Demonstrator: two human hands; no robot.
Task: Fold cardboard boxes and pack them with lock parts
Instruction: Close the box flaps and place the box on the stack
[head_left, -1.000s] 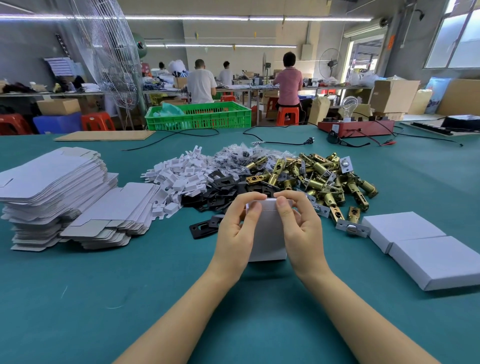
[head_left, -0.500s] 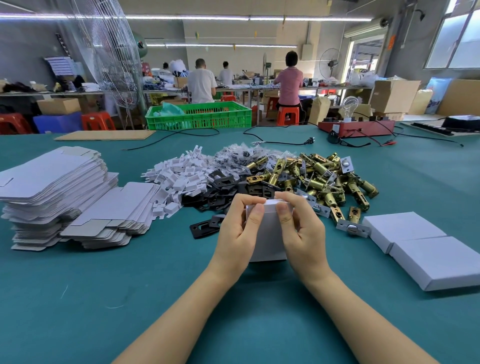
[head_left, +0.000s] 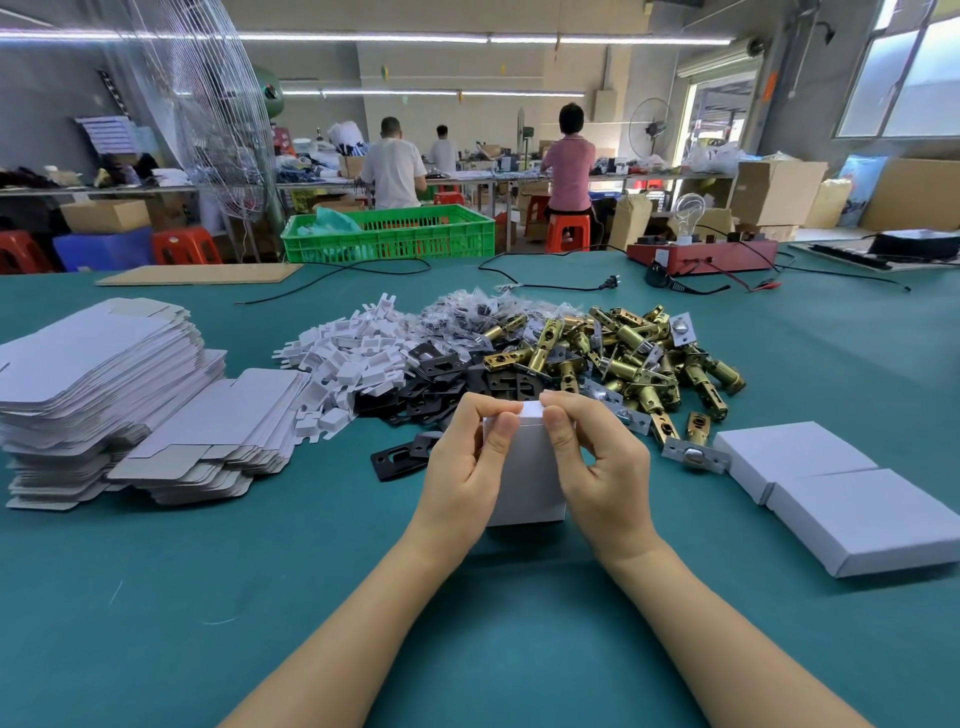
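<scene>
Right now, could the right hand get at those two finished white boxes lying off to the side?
Probably yes. The two closed boxes lie flat on the green table just right of the right hand, with bare cloth between. But that hand, like the left hand, is pinching the upright box, so it must let go first.

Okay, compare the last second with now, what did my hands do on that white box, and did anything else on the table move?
Both hands kept their grip on the upright white box. The fingertips of the left hand and right hand drew closer together along its top edge, pinching the flap there. The box stayed standing in the same spot. The flat box blanks, the brass latches and the two finished boxes did not move.
</scene>
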